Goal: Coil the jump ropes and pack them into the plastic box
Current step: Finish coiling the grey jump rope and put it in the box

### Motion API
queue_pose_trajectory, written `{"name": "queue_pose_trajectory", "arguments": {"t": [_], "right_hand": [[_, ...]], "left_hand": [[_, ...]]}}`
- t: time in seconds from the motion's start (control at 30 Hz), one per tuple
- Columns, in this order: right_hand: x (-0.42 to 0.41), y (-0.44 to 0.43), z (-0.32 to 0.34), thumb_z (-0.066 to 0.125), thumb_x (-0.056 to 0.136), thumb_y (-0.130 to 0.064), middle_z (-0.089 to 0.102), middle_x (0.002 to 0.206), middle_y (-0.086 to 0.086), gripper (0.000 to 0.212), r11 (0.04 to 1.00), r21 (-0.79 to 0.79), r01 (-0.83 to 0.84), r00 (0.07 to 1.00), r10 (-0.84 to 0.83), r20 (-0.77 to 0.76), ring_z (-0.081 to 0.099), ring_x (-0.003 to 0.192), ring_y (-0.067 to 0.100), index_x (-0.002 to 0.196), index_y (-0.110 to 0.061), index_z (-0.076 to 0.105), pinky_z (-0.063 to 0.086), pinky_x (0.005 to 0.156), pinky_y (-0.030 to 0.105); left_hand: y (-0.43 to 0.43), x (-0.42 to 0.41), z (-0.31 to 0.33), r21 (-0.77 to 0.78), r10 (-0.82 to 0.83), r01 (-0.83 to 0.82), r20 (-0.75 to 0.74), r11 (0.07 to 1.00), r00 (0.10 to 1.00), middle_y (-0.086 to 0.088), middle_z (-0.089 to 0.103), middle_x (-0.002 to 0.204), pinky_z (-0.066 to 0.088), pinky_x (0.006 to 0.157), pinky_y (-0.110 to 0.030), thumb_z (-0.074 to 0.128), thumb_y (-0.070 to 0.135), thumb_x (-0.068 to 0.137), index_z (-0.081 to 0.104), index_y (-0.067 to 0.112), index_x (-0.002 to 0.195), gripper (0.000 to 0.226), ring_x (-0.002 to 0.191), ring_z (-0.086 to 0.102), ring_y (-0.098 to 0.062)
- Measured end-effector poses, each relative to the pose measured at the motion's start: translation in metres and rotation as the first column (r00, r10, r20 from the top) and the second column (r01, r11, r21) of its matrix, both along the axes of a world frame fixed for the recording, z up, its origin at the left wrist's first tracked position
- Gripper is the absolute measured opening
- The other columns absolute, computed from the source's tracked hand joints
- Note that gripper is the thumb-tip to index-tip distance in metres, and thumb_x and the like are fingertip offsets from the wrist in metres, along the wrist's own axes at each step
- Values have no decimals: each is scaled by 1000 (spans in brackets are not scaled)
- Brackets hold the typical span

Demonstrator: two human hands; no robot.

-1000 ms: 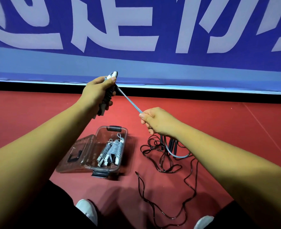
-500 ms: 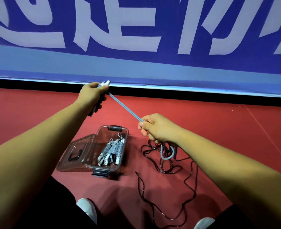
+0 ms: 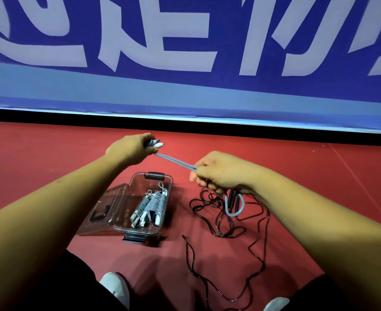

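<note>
The left hand [image 3: 129, 150] hides most of the handles [image 3: 157, 144], the right hand [image 3: 221, 173] hides some blue rope [image 3: 176, 162], and white shoes [image 3: 115, 287] are cut off.

The box [image 3: 135, 187] is clear, smoke-tinted plastic, glossy — its lid [image 3: 104, 205] the same, its latches [image 3: 134, 237] dark opaque plastic. The blue rope [image 3: 176, 162] looks smooth and rubbery, with shiny white plastic handle tips [image 3: 157, 144]. The red floor [image 3: 50, 153] is matt and finely grained — near its front edge the black rope [image 3: 259, 261] is a thin glossy cord.
</note>
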State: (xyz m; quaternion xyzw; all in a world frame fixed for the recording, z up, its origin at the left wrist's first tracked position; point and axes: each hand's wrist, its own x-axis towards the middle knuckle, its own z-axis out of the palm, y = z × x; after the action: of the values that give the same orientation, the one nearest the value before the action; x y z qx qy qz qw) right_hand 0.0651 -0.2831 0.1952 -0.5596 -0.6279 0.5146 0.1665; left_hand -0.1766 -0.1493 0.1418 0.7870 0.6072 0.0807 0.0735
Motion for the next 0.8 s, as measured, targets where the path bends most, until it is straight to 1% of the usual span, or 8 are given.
{"name": "queue_pose_trajectory", "arguments": {"t": [0.07,0.17,0.37,0.43,0.5,0.67,0.73,0.8], "right_hand": [[7,4,5,37,92,-4,42,56,-1,24,994,-63,91,985,-99,-145,28,40,8,89,-4,60,23,38,16],[10,7,12,31,87,-2,31,54,-2,22,979,-132,156,920,-193,-341,16,40,8,86,-4,53,12,40,15],[-3,17,18,30,82,-1,27,54,-2,18,954,-149,260,799,-299,-522,13,37,8,78,-7,47,8,40,14],[1,23,18,30,81,-2,27,56,-1,17,939,-159,305,759,-341,-555,13,38,7,79,-7,47,8,40,16],[6,29,18,31,83,-3,27,56,-1,17,928,-157,338,736,-365,-570,13,38,7,79,-7,47,8,38,16],[16,43,11,34,86,-4,31,55,0,18,902,-122,414,724,-407,-557,15,36,7,78,-5,50,11,34,14],[25,49,5,35,87,-3,32,56,1,18,884,-132,449,709,-443,-549,15,36,7,78,-4,50,11,34,15],[35,55,-4,36,87,0,34,58,3,15,865,-132,484,694,-471,-544,17,37,7,77,-5,47,11,34,15]], "left_hand": [[1,-2,5,-62,-42,42,1,997,999,1,66,124,49,83,-35,57,51,94,55,32,128,39,108,62,-28],[-7,4,14,-101,-142,130,-124,986,982,0,67,121,44,76,-31,57,52,94,55,34,129,39,103,62,-27],[-49,41,15,-265,-419,338,-371,903,829,7,70,111,49,77,-32,54,68,86,56,41,123,46,102,64,-23],[-68,56,18,-278,-457,369,-411,887,789,4,70,97,44,70,-31,54,83,74,59,38,111,59,94,65,-26],[-85,70,18,-255,-462,389,-397,886,793,3,58,71,40,65,-31,45,92,69,56,30,86,65,77,58,-29],[-97,82,23,-219,-557,520,-165,825,814,-1,46,54,38,55,-31,47,76,84,52,19,77,58,59,49,-23],[-97,79,28,-233,-591,588,63,774,804,2,43,53,33,52,-30,57,64,87,53,18,77,48,51,39,-14],[-99,76,28,-233,-526,639,401,733,750,4,53,65,39,58,-33,63,61,83,60,23,87,38,59,42,-9]]}}
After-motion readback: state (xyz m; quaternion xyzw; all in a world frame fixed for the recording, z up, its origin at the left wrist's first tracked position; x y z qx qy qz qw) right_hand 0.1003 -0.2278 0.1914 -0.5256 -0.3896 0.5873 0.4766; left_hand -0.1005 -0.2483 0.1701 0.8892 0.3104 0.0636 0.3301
